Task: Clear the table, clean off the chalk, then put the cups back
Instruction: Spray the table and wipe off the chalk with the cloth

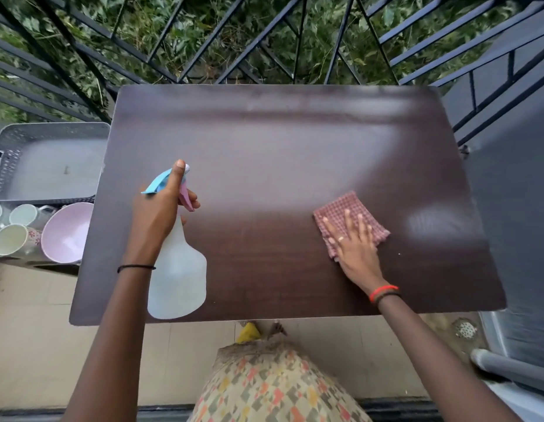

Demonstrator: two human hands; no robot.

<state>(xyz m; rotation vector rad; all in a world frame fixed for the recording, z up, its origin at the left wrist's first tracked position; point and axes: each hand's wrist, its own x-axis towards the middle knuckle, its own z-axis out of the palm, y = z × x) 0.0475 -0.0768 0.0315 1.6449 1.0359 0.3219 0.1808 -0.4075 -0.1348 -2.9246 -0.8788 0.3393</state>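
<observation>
While haze (264,166) clouded the surface (264,263): wiping.
Left grip (161,214): round spray bottle (179,275).
Right grip (352,242): spread on cloth (340,205).
Next: haze needed sweeping.

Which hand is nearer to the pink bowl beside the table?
Left. The left hand, gripping the spray bottle, is just right of the pink bowl; the right hand presses the checked cloth far across the table.

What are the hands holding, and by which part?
The left hand grips the spray bottle at its neck; the right hand rests flat on the cloth, gripping nothing.
</observation>
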